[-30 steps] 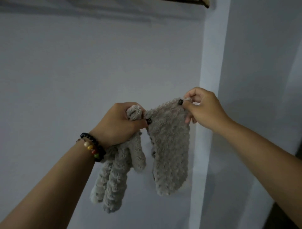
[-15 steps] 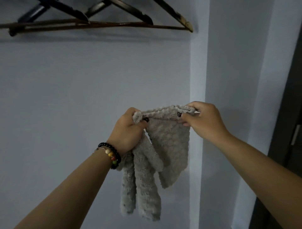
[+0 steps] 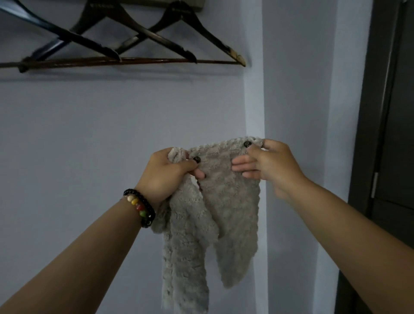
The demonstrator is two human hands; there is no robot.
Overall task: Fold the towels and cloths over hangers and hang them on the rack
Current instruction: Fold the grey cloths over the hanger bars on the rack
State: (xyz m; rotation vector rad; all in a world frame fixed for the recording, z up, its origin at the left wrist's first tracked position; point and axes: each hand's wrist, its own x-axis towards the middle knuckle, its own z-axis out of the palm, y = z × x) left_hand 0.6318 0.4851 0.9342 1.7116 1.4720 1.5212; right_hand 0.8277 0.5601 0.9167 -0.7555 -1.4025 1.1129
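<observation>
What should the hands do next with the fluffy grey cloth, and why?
Probably lift the grey cloth up toward the hangers. Both the left hand and right hand grip its top edge, it hangs loose, and the hangers above carry nothing.

Fluffy grey cloth [image 3: 226,201] with 2 dark buttons along the top edge, held up in front of the pale wall, stretched between both hands at the top, hanging down in 2 limp flaps. Dark hangers [image 3: 143,38], several overlapping, hanging above and to the left on the rack [image 3: 186,2] at the top edge.
</observation>
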